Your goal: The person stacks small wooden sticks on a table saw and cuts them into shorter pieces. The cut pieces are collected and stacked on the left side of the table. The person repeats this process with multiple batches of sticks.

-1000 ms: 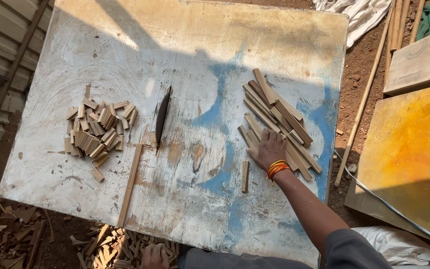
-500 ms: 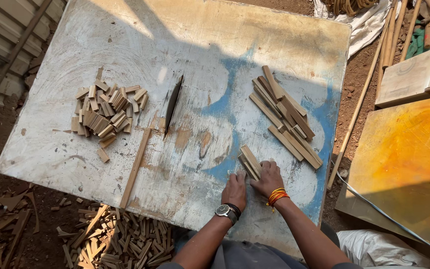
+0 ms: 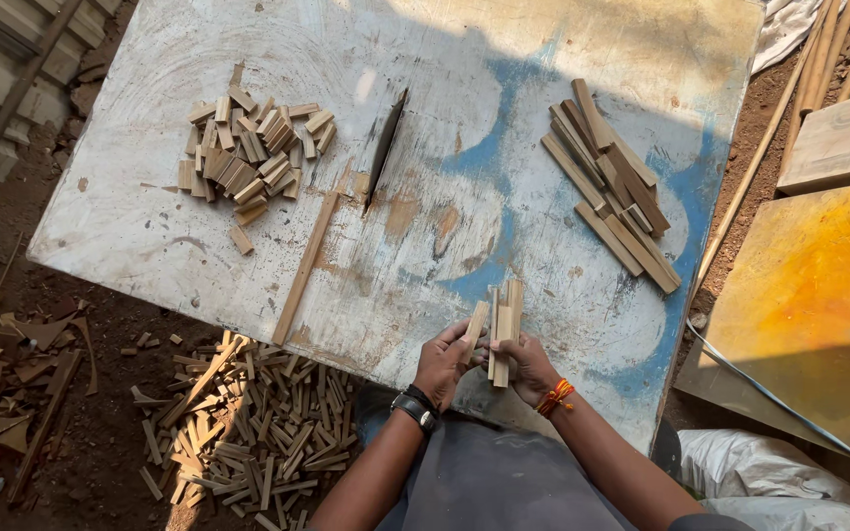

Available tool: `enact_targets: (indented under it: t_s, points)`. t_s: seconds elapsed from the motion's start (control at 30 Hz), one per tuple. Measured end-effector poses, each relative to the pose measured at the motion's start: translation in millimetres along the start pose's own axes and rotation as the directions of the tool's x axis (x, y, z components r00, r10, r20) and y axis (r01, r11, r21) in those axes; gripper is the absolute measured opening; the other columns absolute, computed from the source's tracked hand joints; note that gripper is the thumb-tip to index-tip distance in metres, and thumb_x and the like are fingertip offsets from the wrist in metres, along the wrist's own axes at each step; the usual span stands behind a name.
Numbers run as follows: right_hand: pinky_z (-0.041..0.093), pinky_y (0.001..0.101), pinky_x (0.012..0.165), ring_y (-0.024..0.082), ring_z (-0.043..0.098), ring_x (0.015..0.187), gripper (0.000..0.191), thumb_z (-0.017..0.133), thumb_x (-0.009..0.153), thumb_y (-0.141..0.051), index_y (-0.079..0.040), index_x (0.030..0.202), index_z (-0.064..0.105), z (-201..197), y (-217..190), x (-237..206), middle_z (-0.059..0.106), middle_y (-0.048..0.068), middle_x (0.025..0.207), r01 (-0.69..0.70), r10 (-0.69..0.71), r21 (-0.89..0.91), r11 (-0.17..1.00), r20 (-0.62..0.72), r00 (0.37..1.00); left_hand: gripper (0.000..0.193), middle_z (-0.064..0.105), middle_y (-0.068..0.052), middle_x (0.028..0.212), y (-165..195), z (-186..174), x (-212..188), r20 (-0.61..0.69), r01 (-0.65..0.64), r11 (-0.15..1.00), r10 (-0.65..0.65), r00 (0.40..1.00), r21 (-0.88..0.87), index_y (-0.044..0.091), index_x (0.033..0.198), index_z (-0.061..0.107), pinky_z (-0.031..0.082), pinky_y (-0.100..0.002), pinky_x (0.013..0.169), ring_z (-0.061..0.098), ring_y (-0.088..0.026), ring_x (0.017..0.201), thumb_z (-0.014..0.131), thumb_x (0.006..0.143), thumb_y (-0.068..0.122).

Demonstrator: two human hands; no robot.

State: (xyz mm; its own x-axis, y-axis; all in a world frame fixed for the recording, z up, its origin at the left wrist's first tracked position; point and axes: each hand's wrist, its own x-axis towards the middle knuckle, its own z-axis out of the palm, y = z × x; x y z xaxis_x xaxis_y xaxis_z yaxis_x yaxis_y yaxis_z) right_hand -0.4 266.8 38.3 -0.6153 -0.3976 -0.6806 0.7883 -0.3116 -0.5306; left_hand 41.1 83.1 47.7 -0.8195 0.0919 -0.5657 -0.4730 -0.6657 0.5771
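- Sticks (image 3: 504, 329): a small bundle of pale wooden strips, held over the near edge of the table (image 3: 150, 236), nearer than the blade (image 3: 384, 147) and a little to its right.
- The bundle's long axis runs away from the person, tips pointing toward the far side of the table; it stands nearly in line with the blade, leaning only slightly.
- One stick (image 3: 475, 332) at the left of the bundle tilts apart from the rest, its far tip leaning right.
- The right hand (image 3: 528, 369) is closed around the lower ends of the sticks, fingers wrapped from the right; an orange band sits at its wrist.
- The left hand (image 3: 443, 362) grips the tilted stick at its lower part, thumb and fingers pinched on it; a dark watch (image 3: 413, 408) is on that wrist.
- The two hands are just beside each other, touching or nearly so; which, I cannot tell.
- The blade is a dark saw disc rising edge-on from a slot in the table.
- A long slat (image 3: 305, 267) lies flat just left of the blade's near end, slanting toward the near edge.
- A pile of short offcuts (image 3: 248, 152) lies well left of the blade.
- A stack of long strips (image 3: 612, 187) lies well right of the blade, slanting toward the table's right edge.
- Scrap pieces (image 3: 248, 423) lie on the ground below the near edge, left of the person.
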Motion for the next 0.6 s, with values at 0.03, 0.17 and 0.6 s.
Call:
enact_targets:
  t_s: [0.03,0.17,0.6]
  points:
    - [0.061,0.0404,0.082,0.023,0.071,0.09,0.05,0.07,0.084,-0.013,0.002,0.128,0.052,2.0,4.0,-2.3,0.07,0.013,0.104,0.008,-0.01,0.061,0.998,0.027,1.0,0.042,0.073,-0.01,0.111,0.5,-5.8,-7.4,0.037,-0.02,0.999,0.018,0.999,0.043,-0.002,0.14,0.061,0.06,-0.03,0.081,0.067,-0.017,0.093,0.063,0.1,0.01]
    - [0.06,0.0439,0.084,0.022,0.071,0.099,0.052,0.066,0.081,-0.015,-0.003,0.129,0.052,8.6,16.2,-11.7,0.07,0.011,0.106,0.007,-0.007,0.042,0.999,-0.005,1.0,0.036,0.075,-0.007,0.113,4.8,-24.7,-38.3,-0.024,-0.127,0.957,0.138,0.99,0.262,0.004,0.13,0.068,0.061,-0.03,0.083,0.07,-0.014,0.099,0.067,0.094,0.007]
    - [0.059,0.0455,0.09,0.025,0.069,0.104,0.065,0.069,0.081,-0.013,-0.008,0.142,0.047,54.7,49.6,-42.7,0.066,0.011,0.113,0.016,-0.035,0.132,0.991,0.138,0.99,0.02,0.074,-0.011,0.114,30.8,-45.1,-132.9,0.242,-0.563,0.35,0.646,0.724,0.749,0.007,0.114,0.07,0.062,-0.031,0.084,0.075,-0.021,0.103,0.071,0.094,0.005]
